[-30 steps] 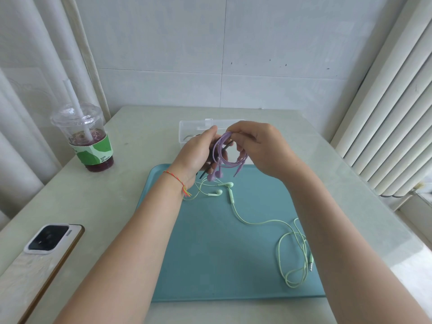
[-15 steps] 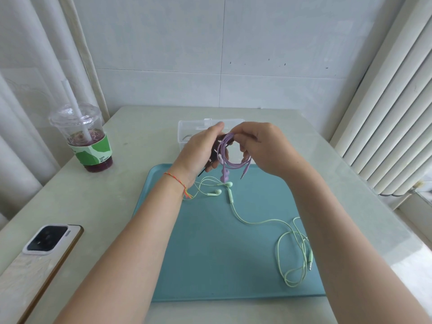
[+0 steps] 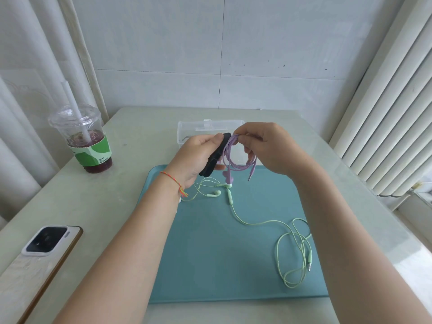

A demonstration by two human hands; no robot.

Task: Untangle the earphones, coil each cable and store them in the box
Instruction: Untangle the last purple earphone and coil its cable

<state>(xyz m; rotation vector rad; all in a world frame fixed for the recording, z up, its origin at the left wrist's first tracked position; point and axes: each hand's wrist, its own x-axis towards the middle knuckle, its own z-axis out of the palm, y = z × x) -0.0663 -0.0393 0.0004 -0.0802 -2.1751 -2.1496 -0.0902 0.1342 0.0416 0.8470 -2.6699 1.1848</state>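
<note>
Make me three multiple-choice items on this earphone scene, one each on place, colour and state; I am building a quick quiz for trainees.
1. Where do the green earphones lie?
A in the box
B on the teal tray
C on the phone

2. What colour is the cable in the right hand?
A purple
B black
C white

3. How is the purple cable?
A stretched flat
B gathered in loops
C stored in the clear box

Answers: 1 B, they sprawl across the tray; 2 A, purple loops hang from that hand; 3 B, loops dangle with the plug free.
</note>
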